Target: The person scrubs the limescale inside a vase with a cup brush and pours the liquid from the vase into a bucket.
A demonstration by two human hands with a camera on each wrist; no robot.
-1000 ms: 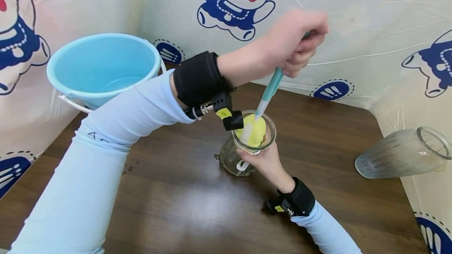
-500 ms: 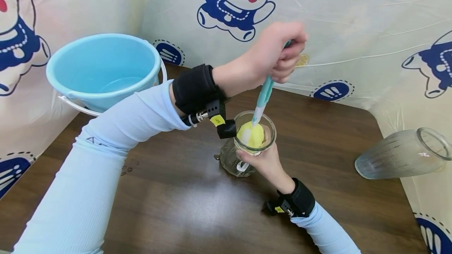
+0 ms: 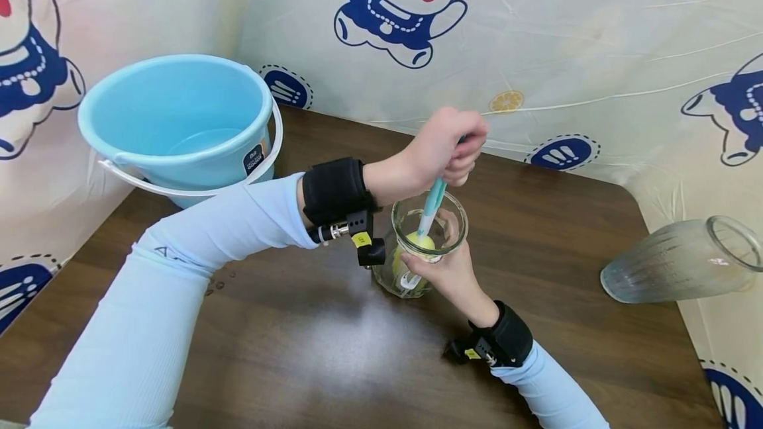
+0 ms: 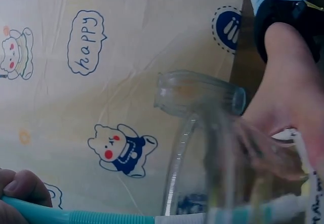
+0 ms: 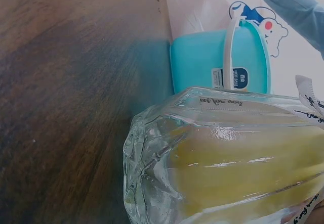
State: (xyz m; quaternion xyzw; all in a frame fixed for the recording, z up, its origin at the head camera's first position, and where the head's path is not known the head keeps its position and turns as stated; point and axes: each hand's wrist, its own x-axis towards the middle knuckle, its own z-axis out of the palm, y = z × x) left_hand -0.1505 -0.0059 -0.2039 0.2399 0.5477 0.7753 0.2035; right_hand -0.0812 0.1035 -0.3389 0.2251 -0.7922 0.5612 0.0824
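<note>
In the head view my left hand (image 3: 450, 147) grips the teal handle (image 3: 433, 200) of a brush above a clear glass vase (image 3: 387, 263). The brush's yellow sponge head (image 3: 420, 241) is down inside the vase; the right wrist view shows the yellow sponge (image 5: 243, 168) filling much of it behind the glass. Around the vase's neck, below the rim, my right hand (image 3: 444, 263) is wrapped, and the vase stands on the table. In the left wrist view, fingers of my left hand (image 4: 23, 193) curl round the teal handle at the lower left.
A light blue bucket (image 3: 179, 174) with a white handle stands at the back left of the brown table (image 3: 334, 363). At the right edge, a second glass vase (image 3: 673, 260) stands. A printed curtain (image 3: 566, 32) hangs behind. Small droplets lie on the table near my left sleeve.
My left hand has moved down and to the left, pushing the sponge deeper from the mouth into the vase. The right hand keeps its place on the neck.
</note>
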